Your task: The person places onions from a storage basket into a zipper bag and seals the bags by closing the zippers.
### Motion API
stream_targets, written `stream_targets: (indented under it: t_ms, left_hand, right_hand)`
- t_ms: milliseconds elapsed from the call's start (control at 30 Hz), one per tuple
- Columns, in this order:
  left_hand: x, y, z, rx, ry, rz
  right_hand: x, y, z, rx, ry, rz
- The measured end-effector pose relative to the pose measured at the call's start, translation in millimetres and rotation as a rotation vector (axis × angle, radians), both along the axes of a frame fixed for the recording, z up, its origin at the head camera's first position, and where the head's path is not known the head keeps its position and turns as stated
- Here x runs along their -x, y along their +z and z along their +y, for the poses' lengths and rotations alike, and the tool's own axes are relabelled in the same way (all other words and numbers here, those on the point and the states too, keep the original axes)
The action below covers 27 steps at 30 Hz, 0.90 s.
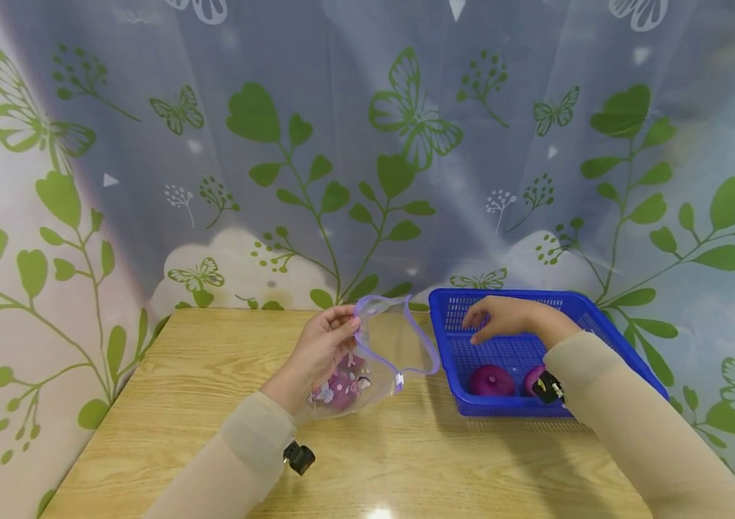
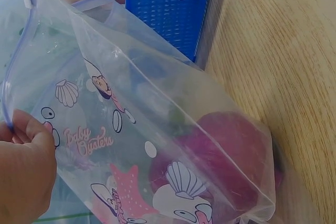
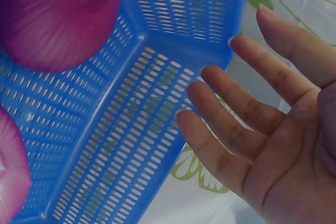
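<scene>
My left hand (image 1: 322, 349) pinches the purple-edged mouth of a clear slider zip bag (image 1: 376, 389) between thumb and fingers. Printed shells and cartoon figures cover the bag, and its mouth gapes toward the right. Inside, at the bottom, a red onion (image 2: 226, 156) shows through the plastic. Over the blue plastic basket (image 1: 464, 406) hangs my right hand (image 1: 510, 317), holding nothing. Its fingers (image 3: 247, 98) are spread and slightly bent in the right wrist view. Two red onions lie in the basket: one onion (image 1: 492, 380) near the front wall, the other (image 1: 533, 378) partly behind the right wrist.
A light wood table (image 1: 211, 375) carries both bag and basket, the basket standing to the right of the bag. Behind the table hangs a curtain (image 1: 341, 144) printed with green leaves and butterflies.
</scene>
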State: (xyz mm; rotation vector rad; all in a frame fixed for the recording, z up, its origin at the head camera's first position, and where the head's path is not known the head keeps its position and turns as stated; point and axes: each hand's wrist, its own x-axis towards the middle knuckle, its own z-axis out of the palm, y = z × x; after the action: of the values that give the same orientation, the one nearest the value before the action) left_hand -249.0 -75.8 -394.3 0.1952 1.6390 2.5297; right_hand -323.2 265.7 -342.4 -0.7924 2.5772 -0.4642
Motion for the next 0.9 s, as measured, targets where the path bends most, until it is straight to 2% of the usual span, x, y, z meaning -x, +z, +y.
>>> stream_targets:
  t_ms: [167,333,567,733,900]
  left_hand:
    - [0.1,-1.8,-1.2,-0.002,0.0,0.01]
    - [-0.3,-2.2,-1.7,-0.007,-0.003,0.01]
    - [-0.2,-3.0,-2.4,-0.017,0.003,0.007]
    - [-0.6,-3.1,-2.8,-0.039,-0.005,0.006]
    - [-0.7,-3.5,-4.5,-0.057,-0.007,0.005]
  right_hand:
    - [1.7,-4.4,-6.6,-0.072,0.059,-0.045]
    - [2.8,-14.7,-12.1,-0.149,0.081,-0.12]
    - [6.7,-24.6,-14.7,-0.195,0.006,-0.292]
    - [8.7,-24.8,-14.7,-0.237,0.007,-0.359]
    - [11.4,-26.4,-13.1,-0.25,-0.028,-0.465]
